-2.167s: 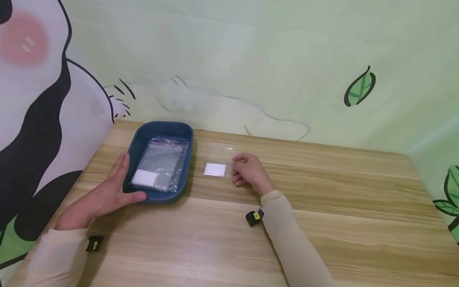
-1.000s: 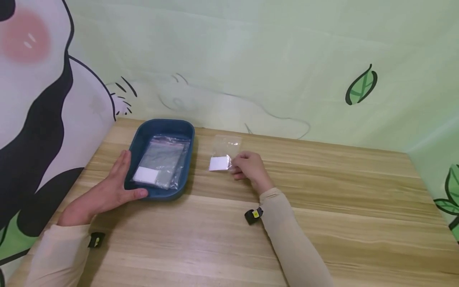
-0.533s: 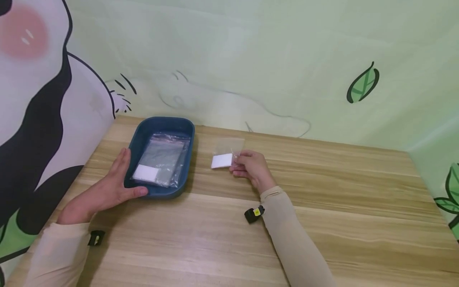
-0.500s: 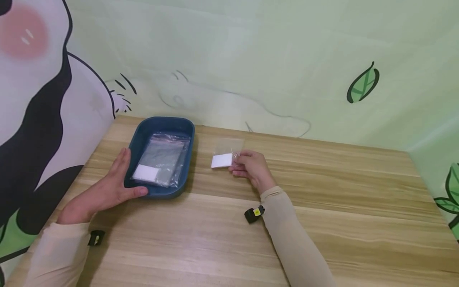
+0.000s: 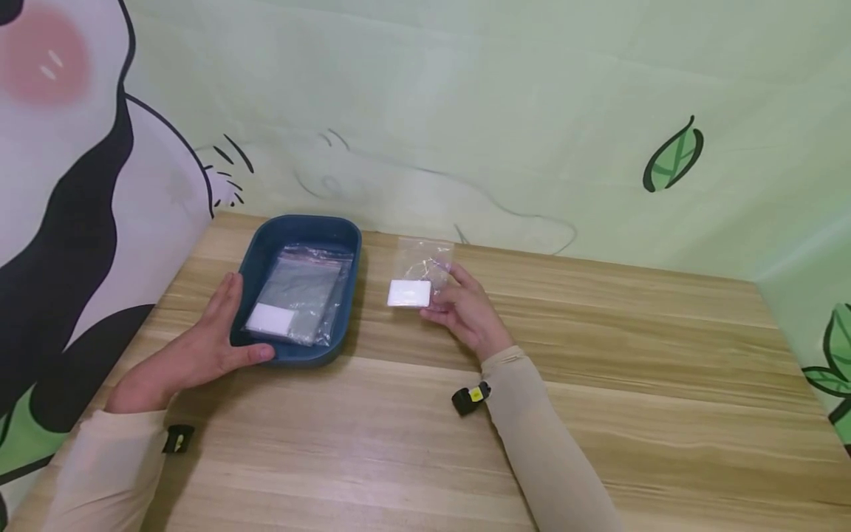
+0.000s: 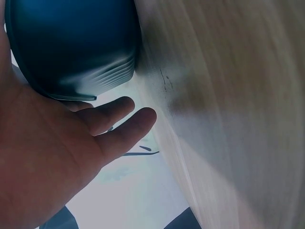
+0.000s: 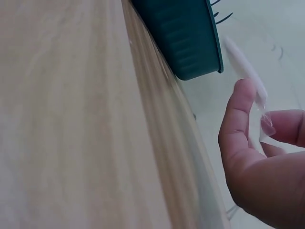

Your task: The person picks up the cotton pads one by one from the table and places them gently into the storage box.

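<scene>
In the head view, my right hand [image 5: 468,314] pinches a small clear zip bag [image 5: 423,255] at its right edge. A white rectangle [image 5: 408,294], like a card, shows at the bag's lower end. From the right wrist view the bag [image 7: 245,64] appears edge-on, held off the table between thumb and fingers. My left hand [image 5: 196,355] rests against the near left corner of a dark blue plastic bin [image 5: 306,229], its fingers straight along the side and its thumb at the front rim. Inside the bin lie overlapping clear zip bags [image 5: 302,284], the top one with a white rectangle.
The bin stands on a wood-grain table [image 5: 598,355], left of the held bag. A pale green wall cloth [image 5: 505,133] with printed leaves and a panda-like figure hangs behind the table. Each sleeve carries a black strap mount [image 5: 470,399].
My right hand has picked the zip bag up from the table, tilting its face toward the head camera, and its fingers have spread somewhat behind it. The left hand and bin stay in place.
</scene>
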### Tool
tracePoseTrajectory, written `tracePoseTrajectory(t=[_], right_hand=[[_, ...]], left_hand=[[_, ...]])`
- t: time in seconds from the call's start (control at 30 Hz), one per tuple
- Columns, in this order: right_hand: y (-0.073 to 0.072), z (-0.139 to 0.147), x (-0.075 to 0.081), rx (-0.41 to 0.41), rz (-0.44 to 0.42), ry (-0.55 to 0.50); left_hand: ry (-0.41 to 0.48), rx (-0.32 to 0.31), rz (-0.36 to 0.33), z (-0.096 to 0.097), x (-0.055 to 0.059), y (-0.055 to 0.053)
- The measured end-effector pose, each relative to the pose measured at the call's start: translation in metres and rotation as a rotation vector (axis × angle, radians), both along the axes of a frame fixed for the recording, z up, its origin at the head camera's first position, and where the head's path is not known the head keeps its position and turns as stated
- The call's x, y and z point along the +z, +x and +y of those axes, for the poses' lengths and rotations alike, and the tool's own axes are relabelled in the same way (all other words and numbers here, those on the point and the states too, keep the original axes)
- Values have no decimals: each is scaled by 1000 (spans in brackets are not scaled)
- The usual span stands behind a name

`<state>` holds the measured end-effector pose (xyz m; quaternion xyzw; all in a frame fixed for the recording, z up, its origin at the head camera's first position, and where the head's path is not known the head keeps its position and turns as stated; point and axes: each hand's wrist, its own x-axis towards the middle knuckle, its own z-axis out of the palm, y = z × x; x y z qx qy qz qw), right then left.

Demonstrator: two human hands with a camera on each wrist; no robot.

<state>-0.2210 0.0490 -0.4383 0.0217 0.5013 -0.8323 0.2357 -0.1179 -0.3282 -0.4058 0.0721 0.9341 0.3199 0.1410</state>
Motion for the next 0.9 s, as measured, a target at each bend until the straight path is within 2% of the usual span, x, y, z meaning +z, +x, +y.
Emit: tracePoseTrajectory(t=[0.13,0.37,0.47,0.67,0.9], right_hand=[[2,-1,1,16,18,-60],[4,-6,5,46,-20,-170],[5,-9,6,46,-12,-144],[8,-14,9,14,16,-17],[10,-15,9,-10,2,-10]], left_hand=[[-1,0,-2,0,0,0],[0,1,0,0,2,2],[-6,-2,6,0,2,1],[-13,2,9,-1,0,1],[-12,8,-13,1,1,0]])
